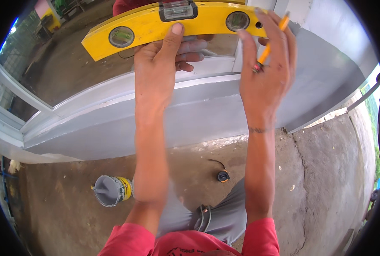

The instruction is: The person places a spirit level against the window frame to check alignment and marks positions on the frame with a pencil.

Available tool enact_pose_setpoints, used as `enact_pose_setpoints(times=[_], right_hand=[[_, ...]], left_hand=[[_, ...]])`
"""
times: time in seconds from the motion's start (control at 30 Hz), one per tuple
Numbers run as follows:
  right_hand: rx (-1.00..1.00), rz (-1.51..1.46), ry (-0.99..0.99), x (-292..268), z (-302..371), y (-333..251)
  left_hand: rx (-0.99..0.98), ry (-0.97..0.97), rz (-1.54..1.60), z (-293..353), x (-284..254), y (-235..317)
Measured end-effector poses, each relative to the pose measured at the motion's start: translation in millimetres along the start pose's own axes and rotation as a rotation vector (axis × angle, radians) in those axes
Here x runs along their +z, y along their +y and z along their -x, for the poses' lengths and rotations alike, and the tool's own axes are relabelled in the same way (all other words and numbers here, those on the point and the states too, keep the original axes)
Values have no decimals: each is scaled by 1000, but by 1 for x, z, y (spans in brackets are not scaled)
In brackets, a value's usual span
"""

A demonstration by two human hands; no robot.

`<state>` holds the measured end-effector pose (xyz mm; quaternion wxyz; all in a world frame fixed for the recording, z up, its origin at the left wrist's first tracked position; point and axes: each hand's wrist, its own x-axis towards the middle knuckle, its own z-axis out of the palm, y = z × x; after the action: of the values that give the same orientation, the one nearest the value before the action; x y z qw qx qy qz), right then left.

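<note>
A yellow spirit level (151,32) with round vials near its ends and a vial in the middle is held up in front of the window, tilted slightly up to the right. My left hand (160,55) grips it around the lower middle, thumb on its face and fingers behind. At the right end, my right hand (270,64) has its thumb and a fingertip touching the level. An orange pencil (265,54) is tucked between that hand's fingers, its tip pointing up.
Behind the level is a glass window (83,72) with a white frame above a grey wall (113,123). On the concrete floor, a paint bucket (107,192) stands left of my legs, and a tape measure (223,176) lies just ahead of them.
</note>
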<state>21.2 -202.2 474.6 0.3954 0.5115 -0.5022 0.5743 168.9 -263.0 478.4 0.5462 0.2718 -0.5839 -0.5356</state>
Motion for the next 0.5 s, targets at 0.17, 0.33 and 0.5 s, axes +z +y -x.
enact_pose_setpoints(times=[0.17,0.33,0.5], right_hand=[[278,-463,140,-44,-25,3],[282,-337,55,-64,-52,28],[342,-195,-337,-71,-79,11]], left_hand=[[29,-10,-11,-1,0,-1],[49,21,49,-2,4,-4],[49,7,63,-4,3,-5]])
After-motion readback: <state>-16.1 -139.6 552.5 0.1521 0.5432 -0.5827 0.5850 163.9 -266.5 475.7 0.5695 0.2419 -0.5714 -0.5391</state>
